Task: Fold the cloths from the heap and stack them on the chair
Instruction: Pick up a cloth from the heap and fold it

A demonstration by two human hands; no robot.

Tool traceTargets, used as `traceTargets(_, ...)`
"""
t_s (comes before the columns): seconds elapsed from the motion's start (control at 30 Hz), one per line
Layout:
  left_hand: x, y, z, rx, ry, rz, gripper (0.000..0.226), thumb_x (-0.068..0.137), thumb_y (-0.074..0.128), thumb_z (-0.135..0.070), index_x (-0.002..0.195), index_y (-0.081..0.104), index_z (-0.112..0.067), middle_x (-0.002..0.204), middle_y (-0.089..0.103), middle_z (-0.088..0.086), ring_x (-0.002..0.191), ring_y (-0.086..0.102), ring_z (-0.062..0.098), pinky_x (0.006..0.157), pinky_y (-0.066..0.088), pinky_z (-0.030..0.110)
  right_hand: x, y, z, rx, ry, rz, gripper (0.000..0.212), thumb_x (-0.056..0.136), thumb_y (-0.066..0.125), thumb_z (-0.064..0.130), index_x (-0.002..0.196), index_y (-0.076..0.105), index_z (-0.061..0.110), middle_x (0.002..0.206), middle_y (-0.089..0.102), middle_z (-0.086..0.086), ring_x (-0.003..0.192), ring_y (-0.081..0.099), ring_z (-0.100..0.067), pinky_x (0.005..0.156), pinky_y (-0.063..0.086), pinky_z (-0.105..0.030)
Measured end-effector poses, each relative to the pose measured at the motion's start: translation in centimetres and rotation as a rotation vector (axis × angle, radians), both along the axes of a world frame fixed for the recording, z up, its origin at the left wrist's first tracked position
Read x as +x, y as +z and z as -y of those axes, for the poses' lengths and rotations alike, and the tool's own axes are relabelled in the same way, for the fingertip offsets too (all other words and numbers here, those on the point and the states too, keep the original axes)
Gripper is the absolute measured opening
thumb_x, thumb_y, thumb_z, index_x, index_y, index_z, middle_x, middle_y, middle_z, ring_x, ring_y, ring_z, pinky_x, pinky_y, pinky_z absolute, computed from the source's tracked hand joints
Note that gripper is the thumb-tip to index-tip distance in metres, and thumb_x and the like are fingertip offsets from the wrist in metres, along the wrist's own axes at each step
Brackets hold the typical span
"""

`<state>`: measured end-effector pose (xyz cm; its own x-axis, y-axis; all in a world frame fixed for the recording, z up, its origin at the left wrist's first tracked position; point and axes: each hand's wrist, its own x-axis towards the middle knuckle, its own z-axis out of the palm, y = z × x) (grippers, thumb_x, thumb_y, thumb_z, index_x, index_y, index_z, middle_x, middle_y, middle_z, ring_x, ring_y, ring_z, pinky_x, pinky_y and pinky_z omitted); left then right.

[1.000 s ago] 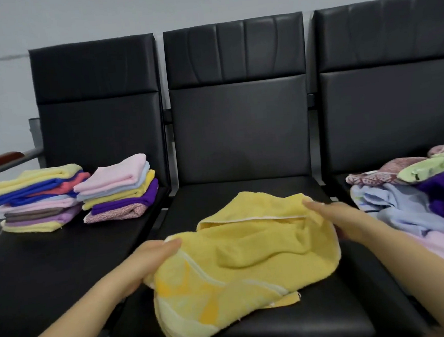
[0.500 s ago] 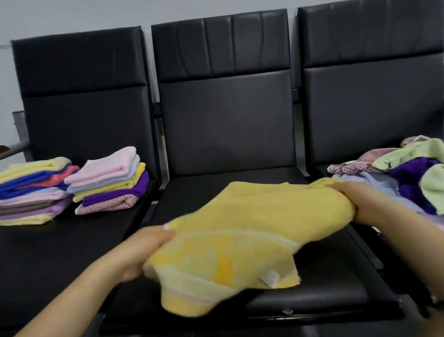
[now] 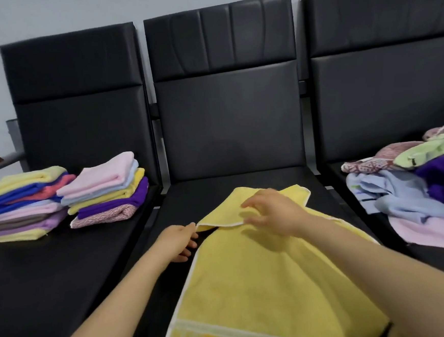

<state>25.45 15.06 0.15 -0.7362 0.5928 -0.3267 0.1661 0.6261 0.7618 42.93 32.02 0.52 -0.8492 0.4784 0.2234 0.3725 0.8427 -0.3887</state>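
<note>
Towel (image 3: 264, 276) lay spread low in the frame's middle on the centre seat (image 3: 217, 187), left hand (image 3: 177, 241) pinching its turned-over corner, right hand (image 3: 272, 212) loosely spread on top — best flattened fully and edges squared before folding.

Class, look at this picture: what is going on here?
A person is folding a yellow towel spread on the middle chair seat. The left hand pinches the corner of a flap folded over at the far end, and the right hand rests on it. Two stacks of folded cloths sit on the left chair; an unfolded heap waits on the right.
</note>
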Motion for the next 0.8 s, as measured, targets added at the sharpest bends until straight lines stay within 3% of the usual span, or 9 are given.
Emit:
traceTargets(0.13, -1.0, -0.5, -0.7, 0.078, 0.071, 0.069, 0.034, 0.103, 0.042, -0.032, 0.093, 0.066, -0.01, 0.083, 0.064, 0.006, 0.057, 0.052, 0.016, 0.051, 0.045, 0.026, -3.5, -1.8, 0.3, 0.173, -0.022, 0.141, 0.04, 0.094, 0.054, 0.043, 0.132, 0.056, 0.032, 0.122, 0.055, 0.003, 0.119, 0.044, -0.019, 0.088, 0.041, -0.032)
traceTargets(0.23, -1.3, -0.8, -0.8, 0.161, 0.078, 0.094, 0.033, 0.103, 0.041, -0.029, 0.093, 0.066, -0.01, 0.081, 0.062, 0.005, 0.057, 0.052, 0.016, 0.05, 0.044, 0.025, -4.6, -2.7, 0.3, 0.275, -0.066, 0.155, 0.024, 0.096, 0.045, 0.026, 0.102, 0.068, 0.028, 0.097, 0.06, 0.002, 0.097, 0.051, -0.02, 0.063, 0.035, -0.029)
traceTargets(0.33, -0.8, -0.9, -0.9, 0.19, 0.076, 0.056, 0.031, 0.103, 0.041, -0.027, 0.096, 0.067, -0.011, 0.084, 0.062, 0.006, 0.063, 0.054, 0.015, 0.053, 0.047, 0.024, -4.1, -1.3, 0.0, -0.151, -0.15, -0.049, 0.03, 0.095, 0.049, 0.029, 0.075, 0.064, 0.013, 0.071, 0.054, -0.003, 0.072, 0.053, -0.021, 0.056, 0.033, -0.03)
traceTargets(0.4, -0.4, -0.8, -1.0, 0.221, 0.093, 0.078, 0.03, 0.103, 0.041, -0.027, 0.098, 0.066, -0.011, 0.087, 0.064, 0.006, 0.069, 0.057, 0.016, 0.056, 0.049, 0.025, -2.7, 1.4, -0.3, -0.543, -0.227, -0.282, 0.04, 0.094, 0.055, 0.04, 0.073, 0.064, 0.008, 0.069, 0.051, -0.006, 0.066, 0.05, -0.02, 0.058, 0.038, -0.028)
traceTargets(0.5, 0.5, -0.7, -1.9, 0.237, 0.073, 0.093, 0.03, 0.103, 0.042, -0.03, 0.102, 0.066, -0.012, 0.092, 0.067, 0.004, 0.075, 0.06, 0.016, 0.061, 0.049, 0.026, 0.2, 4.7, -1.7, -0.941, -0.378, -0.617, 0.047, 0.088, 0.062, 0.051, 0.079, 0.068, 0.005, 0.081, 0.068, -0.004, 0.079, 0.063, -0.021, 0.074, 0.053, -0.034)
traceTargets(0.6, 2.4, -0.6, -3.5, 0.194, -0.026, -0.007, 0.033, 0.101, 0.043, -0.039, 0.098, 0.066, -0.016, 0.094, 0.069, 0.003, 0.084, 0.064, 0.017, 0.078, 0.053, 0.033, 3.8, 4.8, -4.6, -1.079, -0.609, -0.803, 0.045, 0.088, 0.061, 0.054, 0.088, 0.062, 0.01, 0.089, 0.067, -0.008, 0.086, 0.063, -0.026, 0.078, 0.054, -0.038)
traceTargets(0.67, 4.0, -0.7, -4.8, 0.15, -0.107, -0.085, 0.038, 0.098, 0.042, -0.049, 0.088, 0.063, -0.019, 0.1, 0.07, 0.008, 0.094, 0.065, 0.022, 0.09, 0.051, 0.041, 5.9, 3.7, -6.2, -1.092, -0.74, -0.813, 0.054, 0.092, 0.054, 0.053, 0.112, 0.058, 0.003, 0.108, 0.065, -0.013, 0.1, 0.061, -0.035, 0.088, 0.051, -0.043)
traceTargets(0.73, 5.9, -0.9, -6.1, 0.111, -0.187, -0.08, 0.041, 0.095, 0.042, -0.056, 0.083, 0.062, -0.022, 0.096, 0.069, 0.004, 0.096, 0.065, 0.023, 0.089, 0.05, 0.04, 7.8, 2.0, -7.3, -1.043, -0.811, -0.723, 0.057, 0.101, 0.04, 0.045, 0.134, 0.047, 0.0, 0.117, 0.059, -0.014, 0.114, 0.054, -0.036, 0.101, 0.044, -0.046)
traceTargets(0.8, 7.5, -1.2, -7.2, 0.041, -0.294, -0.101, 0.048, 0.09, 0.045, -0.062, 0.077, 0.062, -0.019, 0.085, 0.066, -0.002, 0.088, 0.065, 0.02, 0.08, 0.049, 0.035, 9.2, 0.8, -7.8, -1.046, -0.852, -0.662, 0.057, 0.104, 0.03, 0.043, 0.137, 0.044, -0.002, 0.119, 0.057, -0.017, 0.12, 0.05, -0.037, 0.107, 0.039, -0.048)
